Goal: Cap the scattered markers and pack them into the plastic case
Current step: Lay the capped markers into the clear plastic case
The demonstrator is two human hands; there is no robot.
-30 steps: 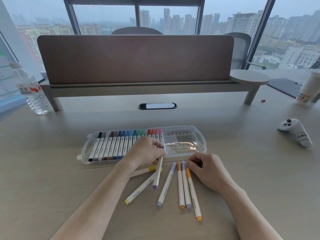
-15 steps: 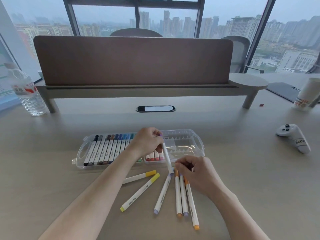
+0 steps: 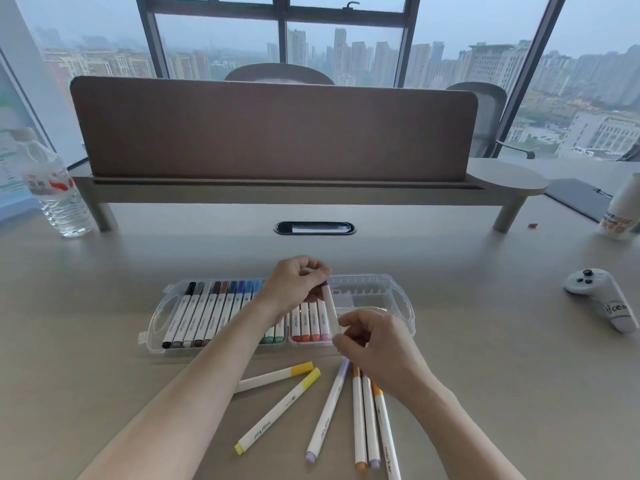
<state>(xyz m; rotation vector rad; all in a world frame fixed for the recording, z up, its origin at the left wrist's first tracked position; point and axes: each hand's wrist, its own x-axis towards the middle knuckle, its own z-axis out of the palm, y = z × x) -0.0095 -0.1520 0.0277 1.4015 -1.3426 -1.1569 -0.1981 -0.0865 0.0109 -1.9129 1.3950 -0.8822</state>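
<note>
While both my hands meet over the clear plastic case [image 3: 403,303], I see one purple-capped marker [image 3: 330,311] held between them: my left hand [image 3: 298,285] pinches its capped upper end, and my right hand [image 3: 375,336] curls its fingers round the lower end, right at the near rim of the case. That marker stands tilted above the open stretch of the case, just to the right of the red and pink markers [image 3: 310,322] already lying in their slots. Further left, a row of packed markers [image 3: 204,315] runs from black through browns to blues, with green ends [image 3: 273,339] peeking out beside my left forearm. Right of my hands, that part of the case shows bare slots.

On the worktop [image 3: 485,393] nearer me lie six loose markers, all capped as far as I can tell: two yellow ones [image 3: 277,415] angled to the left, a lilac one [image 3: 327,412] leaning, then an orange [image 3: 359,420], a pale purple [image 3: 371,424] and another orange [image 3: 386,434] close side by side, partly under my right wrist.

A water bottle [image 3: 57,188] stands far left by the brown divider panel [image 3: 273,129], a white game controller [image 3: 602,299] lies at the right, and a paper cup [image 3: 623,209] sits at the far right edge
</note>
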